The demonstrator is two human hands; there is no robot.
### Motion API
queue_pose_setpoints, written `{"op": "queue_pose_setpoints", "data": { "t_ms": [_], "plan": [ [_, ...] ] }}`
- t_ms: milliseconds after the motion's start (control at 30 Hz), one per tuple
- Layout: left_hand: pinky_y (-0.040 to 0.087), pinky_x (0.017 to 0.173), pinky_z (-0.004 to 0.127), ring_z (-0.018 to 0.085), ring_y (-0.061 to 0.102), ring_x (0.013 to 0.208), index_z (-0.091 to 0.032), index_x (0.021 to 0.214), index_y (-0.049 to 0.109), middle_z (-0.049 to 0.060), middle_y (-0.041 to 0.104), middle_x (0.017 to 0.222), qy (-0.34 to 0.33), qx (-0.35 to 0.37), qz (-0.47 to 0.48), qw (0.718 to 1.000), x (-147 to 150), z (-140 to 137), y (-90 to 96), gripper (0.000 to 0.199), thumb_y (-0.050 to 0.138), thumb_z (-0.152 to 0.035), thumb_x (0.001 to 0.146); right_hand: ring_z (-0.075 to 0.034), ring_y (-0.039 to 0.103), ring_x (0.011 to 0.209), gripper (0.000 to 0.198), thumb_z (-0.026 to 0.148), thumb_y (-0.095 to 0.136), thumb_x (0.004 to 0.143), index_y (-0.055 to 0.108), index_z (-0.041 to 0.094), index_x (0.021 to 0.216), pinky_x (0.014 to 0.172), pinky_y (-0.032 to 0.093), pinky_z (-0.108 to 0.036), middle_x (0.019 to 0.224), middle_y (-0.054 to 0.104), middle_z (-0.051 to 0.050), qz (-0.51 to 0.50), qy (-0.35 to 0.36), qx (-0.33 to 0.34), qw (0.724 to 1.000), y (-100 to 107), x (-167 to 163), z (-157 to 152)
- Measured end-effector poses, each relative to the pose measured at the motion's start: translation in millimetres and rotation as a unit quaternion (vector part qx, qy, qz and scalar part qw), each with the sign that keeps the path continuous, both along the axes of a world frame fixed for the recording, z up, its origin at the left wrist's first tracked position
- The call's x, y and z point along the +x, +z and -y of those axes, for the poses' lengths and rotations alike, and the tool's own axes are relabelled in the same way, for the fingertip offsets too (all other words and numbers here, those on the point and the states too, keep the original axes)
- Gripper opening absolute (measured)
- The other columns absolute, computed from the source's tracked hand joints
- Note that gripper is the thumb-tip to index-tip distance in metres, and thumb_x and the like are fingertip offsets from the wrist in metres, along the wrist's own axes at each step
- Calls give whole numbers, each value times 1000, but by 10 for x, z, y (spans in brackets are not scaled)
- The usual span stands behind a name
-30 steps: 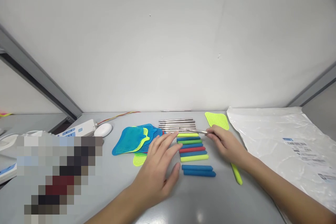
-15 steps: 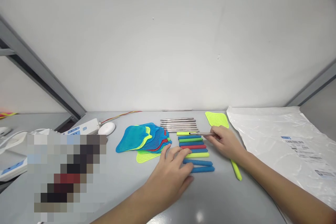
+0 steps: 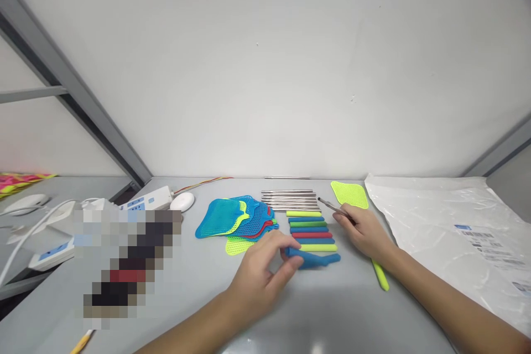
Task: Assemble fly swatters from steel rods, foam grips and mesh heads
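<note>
L hand: thumb + fingertips now pinching the near-L end of a blue tube, L end raised off the bench. Half a sec ago that grip was just hovering over the pair w/ fingers apart. A 2nd blue tube seems to lie under/behind the held one; overlap makes it hard to tell exactly.

R hand: grip closed round a metal rod, same as before, but the rod's free end has swung from near level to angled up-L, off the top lime tube. So, as I read it, work's gone from one pc in hand to two: rod R, tube L, well apart, not joined.

Further out: row of coloured tubes btwn the hands, undisturbed; rod stack behind it; mesh heads piled to L. Lime mesh head just past R hand, lime tube poking out below the wrist; can't tell if connected, hand's in the way. Plastic bag far R, power strip far L.
</note>
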State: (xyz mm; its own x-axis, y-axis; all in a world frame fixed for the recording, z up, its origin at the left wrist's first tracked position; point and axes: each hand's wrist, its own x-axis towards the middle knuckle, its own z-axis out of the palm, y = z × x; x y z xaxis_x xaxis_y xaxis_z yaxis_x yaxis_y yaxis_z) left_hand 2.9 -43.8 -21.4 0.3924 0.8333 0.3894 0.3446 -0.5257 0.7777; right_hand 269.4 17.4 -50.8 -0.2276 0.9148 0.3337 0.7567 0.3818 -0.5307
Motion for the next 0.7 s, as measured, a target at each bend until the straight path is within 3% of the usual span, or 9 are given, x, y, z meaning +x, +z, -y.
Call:
{"op": "queue_pose_setpoints", "data": {
  "t_ms": [167,300,367,500,700],
  "plan": [
    [41,70,27,14,52,74,-20,85,56,2,57,81,61,-193,166,965,31,-15,64,23,49,-41,92,-15,44,55,34,41,36,96,36,23,66,54,29,-27,59,47,3,-1,2,3,1000,-8,8,2],
    [44,65,29,13,55,61,-20,78,45,0,57,74,21,-312,294,903,63,-47,94,31,43,-47,93,-15,43,55,34,42,38,95,38,23,67,54,30,-27,59,46,3,-13,-23,23,999,39,0,17],
    [43,58,28,11,48,47,-21,80,44,-4,53,63,25,-360,332,872,63,-58,105,32,40,-50,93,-15,39,52,36,43,39,95,34,23,65,53,29,-27,56,41,4,-21,-48,34,998,53,2,21],
    [40,55,26,6,29,35,-20,83,47,-9,40,49,30,-389,336,857,38,-72,145,36,39,-54,92,-15,39,53,36,43,38,95,34,23,65,53,29,-28,57,41,3,-41,-70,52,995,51,22,22],
    [39,55,25,6,28,37,-18,74,49,-8,37,48,-42,-443,297,845,43,-56,153,39,40,-52,92,-19,50,65,37,47,33,96,56,23,81,61,36,-30,66,52,-1,-116,-79,64,988,45,40,54]
  ]
}}
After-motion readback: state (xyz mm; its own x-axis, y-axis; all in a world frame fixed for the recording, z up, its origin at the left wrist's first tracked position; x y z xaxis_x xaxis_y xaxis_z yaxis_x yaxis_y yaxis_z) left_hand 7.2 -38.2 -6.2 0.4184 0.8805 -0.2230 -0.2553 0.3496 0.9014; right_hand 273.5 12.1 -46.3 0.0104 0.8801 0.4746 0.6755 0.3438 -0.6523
